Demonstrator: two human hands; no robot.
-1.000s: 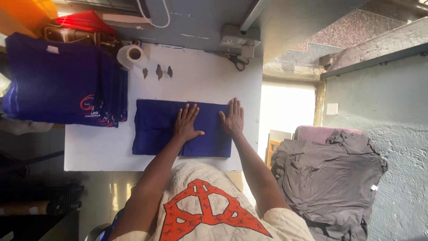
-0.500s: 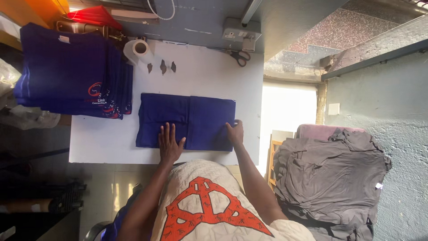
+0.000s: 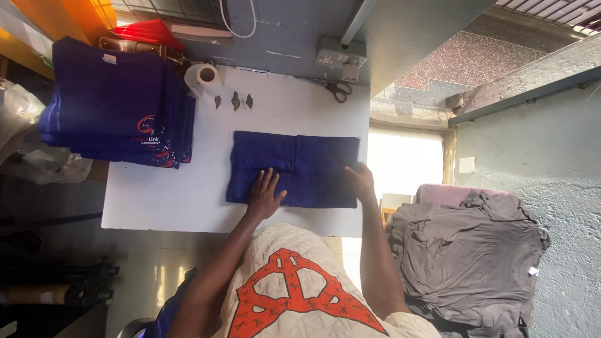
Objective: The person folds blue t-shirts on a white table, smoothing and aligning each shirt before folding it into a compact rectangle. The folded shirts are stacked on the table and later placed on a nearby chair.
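A folded dark blue shirt lies flat on the white table, near its front edge. My left hand rests palm down on the shirt's near left part, fingers spread. My right hand sits at the shirt's right edge with the fingers curled over the fabric there; I cannot tell whether it pinches the cloth.
A stack of folded blue shirts fills the table's left end. A tape roll, small dark clips and scissors lie at the back. Grey garments are piled to my right, beyond the table's edge.
Both hands have slid back from the shirt's middle toward its near edge. The right hand has gone from lying flat on the cloth to the shirt's right edge.
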